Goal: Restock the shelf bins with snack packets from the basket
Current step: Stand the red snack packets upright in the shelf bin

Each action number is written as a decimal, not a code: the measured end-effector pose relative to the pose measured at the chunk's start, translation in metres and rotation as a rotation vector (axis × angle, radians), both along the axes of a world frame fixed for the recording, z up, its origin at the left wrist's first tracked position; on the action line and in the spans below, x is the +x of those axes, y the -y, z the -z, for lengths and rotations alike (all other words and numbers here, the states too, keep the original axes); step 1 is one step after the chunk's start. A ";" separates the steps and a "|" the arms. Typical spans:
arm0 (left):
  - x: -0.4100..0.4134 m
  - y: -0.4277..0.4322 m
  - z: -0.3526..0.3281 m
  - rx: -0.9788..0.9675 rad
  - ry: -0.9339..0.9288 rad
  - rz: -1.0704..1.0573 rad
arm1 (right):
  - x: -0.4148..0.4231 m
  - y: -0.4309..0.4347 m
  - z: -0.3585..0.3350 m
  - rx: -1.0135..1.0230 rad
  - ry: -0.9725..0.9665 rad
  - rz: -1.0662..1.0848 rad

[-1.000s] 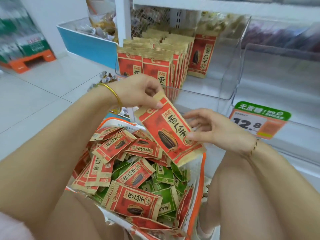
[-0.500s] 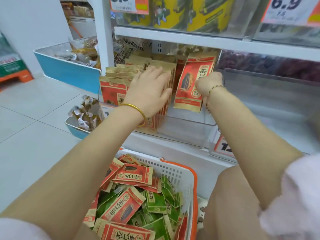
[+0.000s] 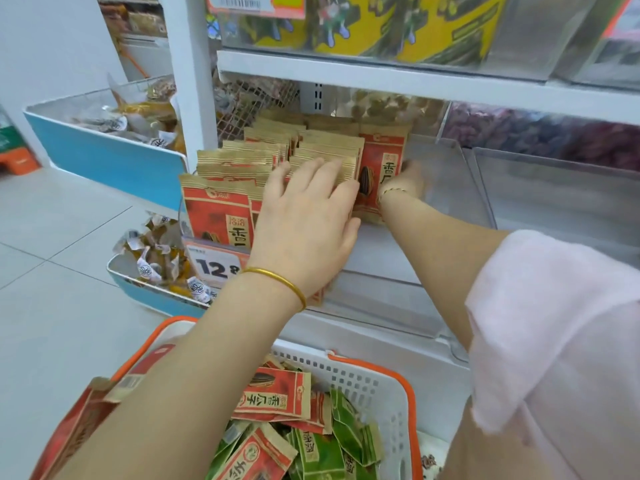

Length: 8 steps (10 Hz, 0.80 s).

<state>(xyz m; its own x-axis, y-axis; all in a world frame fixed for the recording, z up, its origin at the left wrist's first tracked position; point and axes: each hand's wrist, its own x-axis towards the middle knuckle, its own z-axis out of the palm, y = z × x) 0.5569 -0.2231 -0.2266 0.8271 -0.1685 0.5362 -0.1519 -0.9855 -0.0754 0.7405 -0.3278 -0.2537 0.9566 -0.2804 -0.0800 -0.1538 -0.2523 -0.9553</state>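
Observation:
A clear shelf bin holds rows of upright red sunflower-seed packets. My left hand lies flat with straight fingers against the right side of those rows, pressing them leftward. My right hand, blurred, grips one upright red packet by its right edge at the right end of the rows. Below, the white basket with an orange rim holds several loose red packets and green packets; my left forearm crosses over it.
A price tag hangs on the bin's front. Two blue bins of wrapped sweets stand at the left by the white shelf post. Yellow packs fill the shelf above. A bin of dark snacks sits to the right.
Both hands lifted a red packet from over the basket into the bin. My left hand now presses the rows, and my right hand has set the packet closer against them.

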 end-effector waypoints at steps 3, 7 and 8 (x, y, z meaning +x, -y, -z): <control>-0.004 -0.004 0.002 -0.001 0.057 0.054 | -0.009 0.000 0.002 0.133 0.024 0.143; -0.100 -0.025 0.067 -0.144 -0.092 0.075 | -0.259 0.029 0.035 0.150 0.310 -0.504; -0.110 -0.041 0.125 -0.010 -0.547 -0.098 | -0.266 0.032 0.069 0.007 0.036 -0.661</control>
<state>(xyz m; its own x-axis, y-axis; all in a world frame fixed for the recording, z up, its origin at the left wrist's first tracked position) 0.4474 -0.1825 -0.3516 0.9970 -0.0734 0.0255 -0.0734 -0.9973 -0.0016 0.4742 -0.3599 -0.3232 0.9292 0.3670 -0.0444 0.0634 -0.2764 -0.9589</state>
